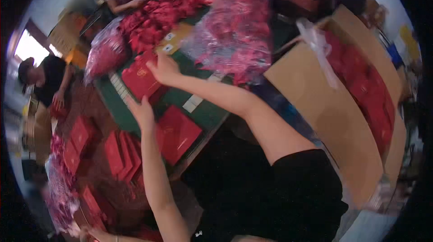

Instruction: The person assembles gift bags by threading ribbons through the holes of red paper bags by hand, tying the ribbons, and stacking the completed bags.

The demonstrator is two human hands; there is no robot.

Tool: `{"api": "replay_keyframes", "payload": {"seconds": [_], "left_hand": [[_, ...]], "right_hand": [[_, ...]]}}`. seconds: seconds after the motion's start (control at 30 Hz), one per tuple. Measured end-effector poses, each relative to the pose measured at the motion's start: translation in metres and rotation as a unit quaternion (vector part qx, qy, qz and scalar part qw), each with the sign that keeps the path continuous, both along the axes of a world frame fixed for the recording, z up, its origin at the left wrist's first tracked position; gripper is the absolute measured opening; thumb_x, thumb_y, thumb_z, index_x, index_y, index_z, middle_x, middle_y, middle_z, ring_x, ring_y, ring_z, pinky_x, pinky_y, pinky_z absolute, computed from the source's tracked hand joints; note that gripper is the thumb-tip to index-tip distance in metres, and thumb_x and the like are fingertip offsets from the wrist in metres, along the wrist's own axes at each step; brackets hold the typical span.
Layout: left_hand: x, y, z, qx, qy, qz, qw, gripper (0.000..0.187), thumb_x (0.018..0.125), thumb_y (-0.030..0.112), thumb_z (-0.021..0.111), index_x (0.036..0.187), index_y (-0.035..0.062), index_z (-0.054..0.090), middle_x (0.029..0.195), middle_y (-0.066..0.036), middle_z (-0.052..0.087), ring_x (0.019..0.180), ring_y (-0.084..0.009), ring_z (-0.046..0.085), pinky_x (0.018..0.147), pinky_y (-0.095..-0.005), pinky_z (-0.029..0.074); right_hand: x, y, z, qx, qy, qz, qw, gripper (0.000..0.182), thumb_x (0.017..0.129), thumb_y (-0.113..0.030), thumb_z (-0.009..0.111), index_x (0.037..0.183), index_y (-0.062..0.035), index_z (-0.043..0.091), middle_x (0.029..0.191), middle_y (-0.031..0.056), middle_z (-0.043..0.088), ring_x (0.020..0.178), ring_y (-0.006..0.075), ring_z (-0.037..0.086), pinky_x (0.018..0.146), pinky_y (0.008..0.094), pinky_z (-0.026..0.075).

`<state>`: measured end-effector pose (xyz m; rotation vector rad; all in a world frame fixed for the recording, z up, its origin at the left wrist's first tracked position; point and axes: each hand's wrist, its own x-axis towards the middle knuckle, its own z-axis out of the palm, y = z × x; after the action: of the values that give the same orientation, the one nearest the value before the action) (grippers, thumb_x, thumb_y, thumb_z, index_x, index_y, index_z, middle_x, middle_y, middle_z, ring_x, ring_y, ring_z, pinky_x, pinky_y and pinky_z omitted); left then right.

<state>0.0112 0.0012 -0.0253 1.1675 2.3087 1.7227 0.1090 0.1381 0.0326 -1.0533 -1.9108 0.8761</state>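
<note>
Packet is red w/ gold mark.

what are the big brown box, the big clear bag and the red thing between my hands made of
Box: likely cardboard, matte brown, in flat panels. Bag: apparently thin glossy plastic, judging by crinkles and glints. Red thing: perhaps stiff paper or card, given its flat face and straight edges; blur leaves the finish open.
</note>
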Motion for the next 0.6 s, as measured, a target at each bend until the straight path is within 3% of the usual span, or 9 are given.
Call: {"api": "replay_keyframes", "payload": {"seconds": [0.03, 0.07, 0.1, 0.17, 0.3, 0.37, 0.4, 0.5, 0.6], "left_hand": [[0.021, -0.012, 0.029, 0.005, 0.026, -0.041, 0.999, 0.061, 0.092, 0.009, 0.055, 0.144, -0.0043, 0.025, 0.141, -0.021, 0.039, 0.127, -0.0280, 0.043, 0.102, -0.0342, 0.037], [0.048, -0.033, 0.051, 0.036, -0.012, -0.110, 0.993, 0.062, 0.088, 0.013, 0.062, 0.142, -0.0006, 0.032, 0.137, -0.019, 0.042, 0.129, -0.0314, 0.038, 0.106, -0.0380, 0.031], [0.056, -0.048, 0.057, -0.040, 0.046, -0.150, 0.987, 0.060, 0.090, 0.019, 0.061, 0.141, 0.0021, 0.035, 0.133, -0.018, 0.048, 0.127, -0.0347, 0.041, 0.105, -0.0424, 0.032], [0.073, -0.067, 0.040, -0.182, 0.181, -0.174, 0.951, 0.062, 0.089, 0.027, 0.062, 0.140, 0.0033, 0.037, 0.130, -0.020, 0.050, 0.124, -0.0376, 0.044, 0.104, -0.0454, 0.033], [0.117, -0.076, 0.029, -0.344, 0.356, -0.123, 0.860, 0.076, 0.080, 0.048, 0.067, 0.139, 0.0094, 0.040, 0.129, -0.021, 0.049, 0.118, -0.0405, 0.045, 0.100, -0.0500, 0.035], [0.120, -0.071, 0.026, -0.329, 0.360, -0.123, 0.864, 0.077, 0.079, 0.049, 0.068, 0.139, 0.0089, 0.041, 0.127, -0.021, 0.049, 0.116, -0.0401, 0.045, 0.098, -0.0499, 0.036], [0.118, -0.073, 0.024, -0.326, 0.359, -0.116, 0.867, 0.077, 0.079, 0.049, 0.068, 0.138, 0.0087, 0.041, 0.126, -0.022, 0.049, 0.115, -0.0399, 0.045, 0.097, -0.0499, 0.036], [0.098, -0.083, 0.011, -0.260, 0.405, -0.066, 0.874, 0.080, 0.074, 0.048, 0.073, 0.136, 0.0069, 0.044, 0.117, -0.021, 0.048, 0.106, -0.0374, 0.047, 0.091, -0.0480, 0.039], [0.104, -0.085, 0.023, -0.259, 0.360, -0.024, 0.896, 0.077, 0.075, 0.043, 0.075, 0.134, 0.0041, 0.044, 0.117, -0.023, 0.049, 0.108, -0.0387, 0.047, 0.090, -0.0486, 0.040]], "right_hand": [[0.009, -0.013, 0.007, 0.054, 0.058, -0.002, 0.997, 0.051, 0.087, -0.036, 0.058, 0.123, -0.0029, 0.044, 0.117, 0.0240, 0.055, 0.107, 0.0410, 0.054, 0.091, 0.0485, 0.043], [0.009, -0.022, 0.001, 0.097, 0.117, 0.020, 0.988, 0.041, 0.086, -0.029, 0.060, 0.116, -0.0042, 0.048, 0.111, 0.0207, 0.057, 0.103, 0.0402, 0.054, 0.088, 0.0485, 0.043], [0.016, -0.030, 0.012, 0.173, 0.160, 0.058, 0.970, 0.037, 0.083, -0.024, 0.063, 0.111, -0.0050, 0.049, 0.105, 0.0186, 0.058, 0.098, 0.0385, 0.056, 0.083, 0.0482, 0.044], [0.009, -0.040, 0.041, 0.151, 0.187, 0.096, 0.966, 0.031, 0.082, -0.022, 0.063, 0.106, -0.0049, 0.053, 0.097, 0.0167, 0.060, 0.094, 0.0358, 0.058, 0.080, 0.0458, 0.045], [-0.028, -0.019, 0.108, 0.232, 0.030, 0.128, 0.964, 0.030, 0.083, -0.029, 0.058, 0.096, -0.0016, 0.062, 0.094, 0.0140, 0.066, 0.088, 0.0313, 0.064, 0.075, 0.0446, 0.049], [-0.021, -0.004, 0.141, 0.261, -0.213, 0.242, 0.910, 0.033, 0.080, -0.034, 0.059, 0.088, -0.0034, 0.068, 0.088, 0.0129, 0.069, 0.084, 0.0299, 0.066, 0.067, 0.0464, 0.051], [-0.005, 0.000, 0.151, 0.279, -0.246, 0.291, 0.881, 0.034, 0.076, -0.037, 0.062, 0.085, -0.0053, 0.071, 0.080, 0.0116, 0.070, 0.082, 0.0296, 0.068, 0.062, 0.0470, 0.051], [0.071, -0.010, 0.177, 0.377, -0.416, 0.320, 0.763, 0.042, 0.074, -0.043, 0.065, 0.089, -0.0041, 0.071, 0.088, 0.0115, 0.070, 0.086, 0.0303, 0.067, 0.066, 0.0475, 0.052], [0.121, 0.028, 0.187, 0.352, -0.416, 0.346, 0.764, 0.045, 0.080, -0.046, 0.060, 0.093, -0.0040, 0.068, 0.089, 0.0164, 0.068, 0.083, 0.0365, 0.064, 0.071, 0.0455, 0.050]]}}
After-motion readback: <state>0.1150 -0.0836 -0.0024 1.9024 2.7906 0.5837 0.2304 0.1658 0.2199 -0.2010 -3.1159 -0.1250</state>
